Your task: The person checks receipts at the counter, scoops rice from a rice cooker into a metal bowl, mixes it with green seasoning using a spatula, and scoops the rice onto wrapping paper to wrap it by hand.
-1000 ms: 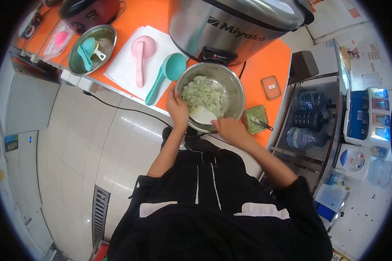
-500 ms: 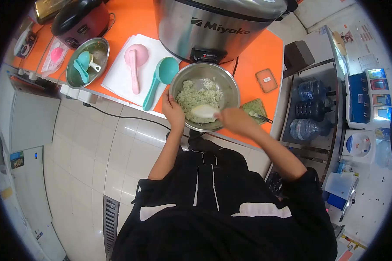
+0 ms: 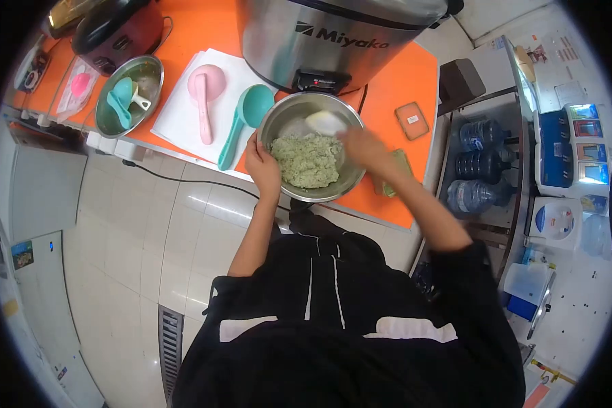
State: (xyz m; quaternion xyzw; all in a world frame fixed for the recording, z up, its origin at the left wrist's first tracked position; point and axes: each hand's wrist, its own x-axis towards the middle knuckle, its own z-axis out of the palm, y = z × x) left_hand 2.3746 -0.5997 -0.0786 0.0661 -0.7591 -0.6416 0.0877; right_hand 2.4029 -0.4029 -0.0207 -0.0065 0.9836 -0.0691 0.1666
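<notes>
A steel mixing bowl [image 3: 352, 171] at the table's front edge holds green-tinted rice [image 3: 308, 163], gathered mostly in its near half. My left hand [image 3: 262, 165] grips the bowl's left rim, with the fingers on the outside and the thumb at the edge. Over the bowl's right side, my right hand [image 3: 364, 148] is closed around the handle of a white rice paddle [image 3: 325, 123]; motion smears the hand a little. The paddle's blade lies at the far inner side of the bowl, beyond the rice. The handle is mostly hidden by my fingers.
A large steel rice cooker [image 3: 333, 47] stands right behind the bowl. Left of it, a pink ladle [image 3: 205, 88] and a teal ladle [image 3: 251, 109] lie on white paper [image 3: 173, 122]. A second steel bowl [image 3: 149, 71] holds scoops. A green-smeared container [image 3: 400, 166] sits at right.
The paddle has moved from the near part of the rice to the bowl's far side. The rice now lies bunched nearer me. My left hand stays on the rim.
</notes>
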